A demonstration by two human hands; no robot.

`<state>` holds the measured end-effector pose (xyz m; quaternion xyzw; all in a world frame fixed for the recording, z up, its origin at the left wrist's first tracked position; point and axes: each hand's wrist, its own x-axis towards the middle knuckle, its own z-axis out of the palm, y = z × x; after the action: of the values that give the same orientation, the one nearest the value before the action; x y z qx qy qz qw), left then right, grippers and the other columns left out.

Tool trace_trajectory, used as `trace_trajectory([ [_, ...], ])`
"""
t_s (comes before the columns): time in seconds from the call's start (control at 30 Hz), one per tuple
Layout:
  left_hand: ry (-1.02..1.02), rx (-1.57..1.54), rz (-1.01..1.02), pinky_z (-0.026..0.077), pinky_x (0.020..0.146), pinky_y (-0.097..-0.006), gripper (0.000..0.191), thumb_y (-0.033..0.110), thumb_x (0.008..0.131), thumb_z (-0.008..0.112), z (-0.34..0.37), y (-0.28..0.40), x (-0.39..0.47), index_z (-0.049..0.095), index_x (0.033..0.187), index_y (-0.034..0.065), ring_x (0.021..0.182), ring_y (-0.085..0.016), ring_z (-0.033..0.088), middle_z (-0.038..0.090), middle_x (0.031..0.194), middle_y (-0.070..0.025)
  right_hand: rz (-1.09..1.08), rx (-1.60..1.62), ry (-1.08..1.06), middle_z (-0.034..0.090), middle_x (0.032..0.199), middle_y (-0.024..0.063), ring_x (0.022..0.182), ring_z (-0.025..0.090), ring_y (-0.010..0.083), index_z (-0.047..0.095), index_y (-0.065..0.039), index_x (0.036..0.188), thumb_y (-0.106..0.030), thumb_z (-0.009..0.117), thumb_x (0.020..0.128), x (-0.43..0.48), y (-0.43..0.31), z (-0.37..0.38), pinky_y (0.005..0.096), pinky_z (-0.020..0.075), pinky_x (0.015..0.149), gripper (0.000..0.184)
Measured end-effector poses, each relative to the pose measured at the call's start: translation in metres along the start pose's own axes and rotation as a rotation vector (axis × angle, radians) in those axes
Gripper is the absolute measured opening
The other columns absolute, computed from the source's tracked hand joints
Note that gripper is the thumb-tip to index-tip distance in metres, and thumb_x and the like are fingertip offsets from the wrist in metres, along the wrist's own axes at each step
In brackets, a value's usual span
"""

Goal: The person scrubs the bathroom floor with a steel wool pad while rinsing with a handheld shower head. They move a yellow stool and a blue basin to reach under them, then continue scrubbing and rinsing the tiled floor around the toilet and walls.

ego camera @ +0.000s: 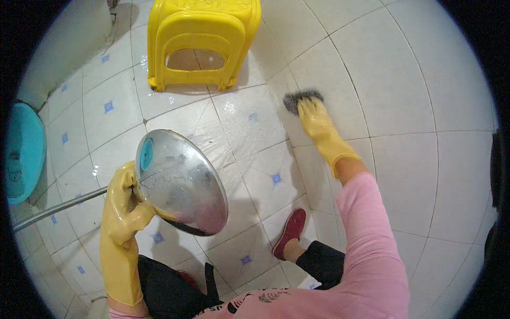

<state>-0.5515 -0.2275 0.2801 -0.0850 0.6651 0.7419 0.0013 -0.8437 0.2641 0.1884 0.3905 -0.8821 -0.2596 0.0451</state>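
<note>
My left hand (126, 203), in a long yellow rubber glove, grips a large, shiny metal shower head (183, 183) at its left side. A grey metal hose (63, 208) runs from there to the left. Water sprays out from beyond the head across the floor tiles towards the wall. My right hand (314, 115), in a matching glove, presses a dark scouring pad (297, 99) against the lower part of the tiled wall (342, 87). The fingers lie over the pad. The handle under my left fingers is mostly hidden.
A yellow plastic stool (203, 40) stands on the wet tiled floor (179, 111) ahead. At the far left is a turquoise plastic basin (30, 151). My red shoe (291, 231) is on the floor near the wall's foot. Dark objects show at the right rim.
</note>
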Motion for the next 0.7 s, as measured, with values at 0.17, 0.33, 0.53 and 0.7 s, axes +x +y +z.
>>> trace_trajectory([
  [0.17, -0.012, -0.127, -0.001, 0.046, 0.088, -0.0300, 0.061, 0.010, 0.064, 0.069, -0.004, 0.011, -0.005, 0.057, 0.124, 0.0020, 0.101, -0.015, 0.055, 0.057, 0.108, -0.0029, -0.261, -0.116, -0.380, 0.064, 0.125, 0.0166, 0.123, 0.057, 0.0276, 0.061, 0.002, 0.124, -0.017, 0.043, 0.091, -0.145, -0.040, -0.046, 0.0446, 0.0351, 0.110, 0.042],
  [0.33, 0.150, -0.094, -0.114, 0.047, 0.087, -0.0295, 0.066, 0.021, 0.058, 0.074, 0.002, 0.021, -0.003, 0.058, 0.118, 0.0021, 0.094, -0.015, 0.059, 0.062, 0.102, -0.0023, -0.102, -0.168, -0.009, 0.065, 0.124, 0.0141, 0.119, 0.058, 0.0270, 0.058, 0.003, 0.127, -0.015, 0.047, 0.092, -0.044, -0.008, -0.036, 0.0416, 0.0382, 0.107, 0.041],
  [0.53, 0.020, -0.218, -0.002, 0.053, 0.090, -0.0322, 0.080, 0.031, 0.065, 0.084, -0.001, 0.018, -0.010, 0.052, 0.131, 0.0010, 0.104, -0.022, 0.064, 0.060, 0.123, -0.0155, -0.175, -0.102, -0.274, 0.061, 0.131, 0.0147, 0.124, 0.054, 0.0261, 0.056, 0.003, 0.128, -0.016, 0.045, 0.093, -0.131, -0.031, -0.043, 0.0421, 0.0356, 0.110, 0.041],
  [0.7, 0.135, -0.424, 0.147, 0.055, 0.088, -0.0303, 0.043, 0.026, 0.093, 0.064, 0.006, 0.032, 0.004, 0.056, 0.128, 0.0015, 0.104, -0.020, 0.064, 0.064, 0.120, -0.0148, -0.123, -0.150, -0.206, 0.058, 0.135, 0.0139, 0.127, 0.052, 0.0251, 0.054, 0.002, 0.131, -0.015, 0.047, 0.089, -0.170, 0.006, -0.125, 0.0442, 0.0332, 0.112, 0.046],
])
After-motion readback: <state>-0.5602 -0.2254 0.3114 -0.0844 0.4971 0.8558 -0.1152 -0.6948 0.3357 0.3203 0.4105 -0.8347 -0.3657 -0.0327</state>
